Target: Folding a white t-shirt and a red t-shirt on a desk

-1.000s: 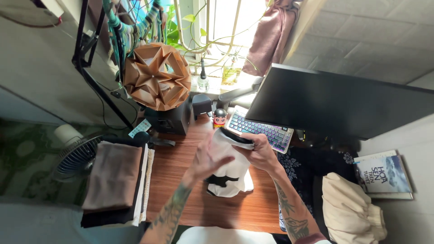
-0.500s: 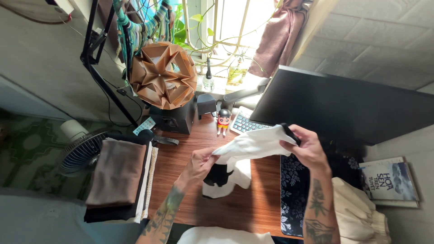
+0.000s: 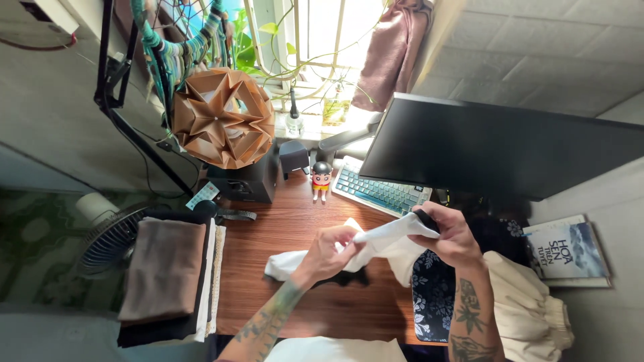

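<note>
A white garment with black trim [image 3: 386, 243] is stretched between my two hands above a wooden desk [image 3: 288, 228]. My left hand [image 3: 327, 253] pinches its middle, and a loose end of the cloth [image 3: 285, 265] lies on the desk to the left. My right hand [image 3: 449, 236] grips the other end, where a black edge shows at my fingers. Part of the cloth hangs down over a dark floral mat [image 3: 433, 295].
A stack of folded cloths [image 3: 164, 271] sits at the desk's left edge, beside a fan [image 3: 107, 238]. Behind are a keyboard [image 3: 377, 191], a monitor [image 3: 496, 147], a small figurine [image 3: 321, 178], a black speaker [image 3: 248, 182] and a paper star lamp [image 3: 218, 117]. A cream bundle [image 3: 530, 308] and book [image 3: 569, 251] lie right.
My hands have lowered the garment toward the desk and moved closer together. Its loose end now lies flat to the left instead of hanging bunched under my left hand.
</note>
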